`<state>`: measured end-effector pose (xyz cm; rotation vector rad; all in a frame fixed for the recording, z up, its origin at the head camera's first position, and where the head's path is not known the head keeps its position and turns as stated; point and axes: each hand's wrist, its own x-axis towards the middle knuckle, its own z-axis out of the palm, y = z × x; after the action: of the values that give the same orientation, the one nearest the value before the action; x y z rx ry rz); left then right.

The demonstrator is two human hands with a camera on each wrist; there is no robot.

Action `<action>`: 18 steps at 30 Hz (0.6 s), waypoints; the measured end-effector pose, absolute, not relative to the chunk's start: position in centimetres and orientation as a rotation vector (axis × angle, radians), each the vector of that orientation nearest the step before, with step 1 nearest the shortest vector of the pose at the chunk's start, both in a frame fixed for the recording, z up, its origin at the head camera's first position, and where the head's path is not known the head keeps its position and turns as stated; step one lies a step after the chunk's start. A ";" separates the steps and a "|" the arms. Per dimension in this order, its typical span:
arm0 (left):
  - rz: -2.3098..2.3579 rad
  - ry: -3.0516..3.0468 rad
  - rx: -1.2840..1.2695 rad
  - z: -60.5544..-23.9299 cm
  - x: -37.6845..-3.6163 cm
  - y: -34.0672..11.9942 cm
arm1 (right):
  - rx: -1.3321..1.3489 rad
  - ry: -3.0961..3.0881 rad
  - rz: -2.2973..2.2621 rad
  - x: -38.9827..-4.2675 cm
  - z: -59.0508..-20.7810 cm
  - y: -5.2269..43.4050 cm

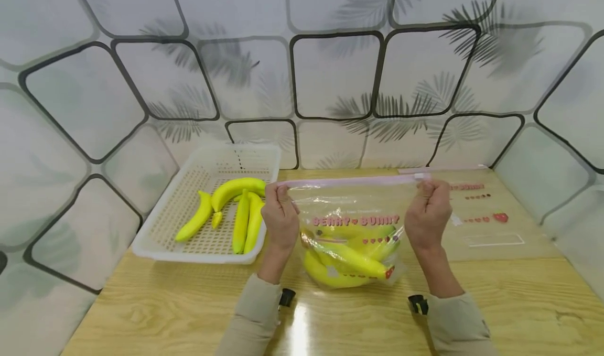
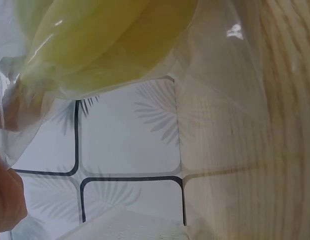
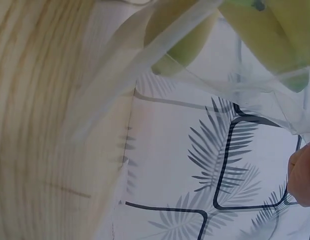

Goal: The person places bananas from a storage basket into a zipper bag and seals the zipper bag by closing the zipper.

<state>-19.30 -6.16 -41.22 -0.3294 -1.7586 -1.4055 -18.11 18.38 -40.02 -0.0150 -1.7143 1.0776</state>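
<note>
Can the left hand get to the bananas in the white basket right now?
Probably not as things stand: the left hand is pinching the zip bag by its top. The bananas lie uncovered in the basket just beside it.

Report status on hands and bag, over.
Left hand and right hand pinch zip bag top corners, held upright. Bananas inside. Basket with more bananas at left, apart.
</note>
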 end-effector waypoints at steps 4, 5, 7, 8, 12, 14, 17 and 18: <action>-1.415 -1.776 -0.326 -41.2 -19.3 -6.4 | -0.048 -1.718 1.128 -17.9 -39.7 18.1; -1.417 -1.785 -0.319 -41.3 -19.3 -6.5 | -0.044 -1.718 1.145 -17.8 -39.7 18.1; -1.428 -1.801 -0.305 -41.4 -19.3 -6.7 | -0.032 -1.720 1.176 -17.6 -39.7 18.1; -1.433 -1.807 -0.299 -41.4 -19.2 -6.8 | -0.021 -1.719 1.193 -17.5 -39.8 18.0; -1.463 -1.829 -0.281 -41.6 -19.1 -7.0 | 0.040 -1.710 1.269 -17.1 -39.8 17.9; -1.480 -1.832 -0.284 -41.5 -19.0 -7.0 | 0.070 -1.704 1.310 -17.1 -39.7 17.9; -1.512 -1.823 -0.304 -41.4 -19.0 -7.0 | 0.102 -1.696 1.377 -17.0 -39.5 17.8; -1.519 -1.816 -0.307 -41.3 -19.1 -7.0 | 0.107 -1.694 1.399 -17.0 -39.4 17.8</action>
<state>-19.06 -7.00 -41.33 -0.3069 -1.8164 -1.5186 -16.97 17.81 -39.38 0.1073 -1.6944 1.3989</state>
